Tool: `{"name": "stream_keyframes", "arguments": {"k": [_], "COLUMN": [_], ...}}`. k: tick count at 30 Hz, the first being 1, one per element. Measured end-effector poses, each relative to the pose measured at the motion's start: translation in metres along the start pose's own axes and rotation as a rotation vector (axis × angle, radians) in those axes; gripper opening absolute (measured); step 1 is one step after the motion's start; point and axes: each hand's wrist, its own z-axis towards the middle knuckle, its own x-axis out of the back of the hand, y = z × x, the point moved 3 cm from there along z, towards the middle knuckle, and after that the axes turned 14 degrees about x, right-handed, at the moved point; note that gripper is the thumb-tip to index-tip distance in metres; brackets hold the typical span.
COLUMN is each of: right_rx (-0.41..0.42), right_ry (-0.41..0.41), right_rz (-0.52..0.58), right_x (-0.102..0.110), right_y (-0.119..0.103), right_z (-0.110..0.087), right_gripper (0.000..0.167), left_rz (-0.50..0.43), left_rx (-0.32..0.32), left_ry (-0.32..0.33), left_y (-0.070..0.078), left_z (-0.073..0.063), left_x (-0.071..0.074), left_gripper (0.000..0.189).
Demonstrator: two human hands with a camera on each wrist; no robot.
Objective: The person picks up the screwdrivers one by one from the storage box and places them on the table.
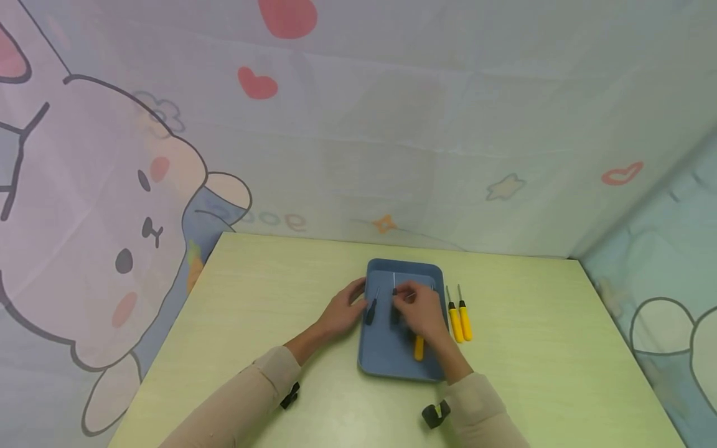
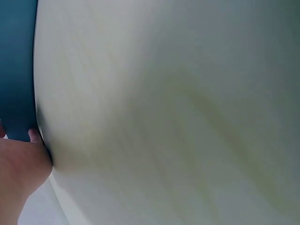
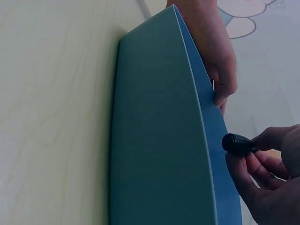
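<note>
A blue rectangular tray (image 1: 386, 367) lies on the table. My left hand (image 1: 340, 311) holds its left side, the thumb at the rim; in the right wrist view its fingers bend over the far edge. Above the tray my right hand (image 1: 420, 310) pinches a small screwdriver by its black handle (image 3: 237, 144) between thumb and fingers. The thin shaft points toward the tray's far end. Inside, left of that hand, lies another black-handled screwdriver (image 1: 371, 311). A yellow-handled screwdriver (image 1: 419, 348) is also in the tray, partly hidden under the right hand.
Just right of the tray, two screwdrivers with yellow and black handles (image 1: 465, 318) lie side by side on the pale wooden table (image 1: 538, 348). A printed cloth (image 1: 358, 137) hangs behind the table's back edge. Black wrist-worn pieces (image 1: 435, 414) show by the sleeves.
</note>
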Motion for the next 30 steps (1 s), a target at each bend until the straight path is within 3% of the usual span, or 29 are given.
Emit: {"name": "stream_keyframes", "arguments": {"k": [5,15,30], "right_rx": [0.006,0.059,0.073], "right_ry": [-0.011,-0.008,0.012], "right_rz": [-0.005,-0.006,-0.016], "right_x": [0.005,0.015,0.022], "right_y": [0.001,0.003,0.007], "right_z": [-0.001,0.001,0.0], "right_gripper": [0.022,0.021,0.019], "left_rz": [-0.008,0.002,-0.018], "left_rx": [-0.022,-0.008,-0.011], "left_ry": [-0.003,0.0,-0.001], "left_y": [0.0,0.0,0.001], "left_z": [0.0,0.001,-0.001], "left_x": [0.0,0.0,0.0], "left_gripper": [0.059,0.059,0.059]}}
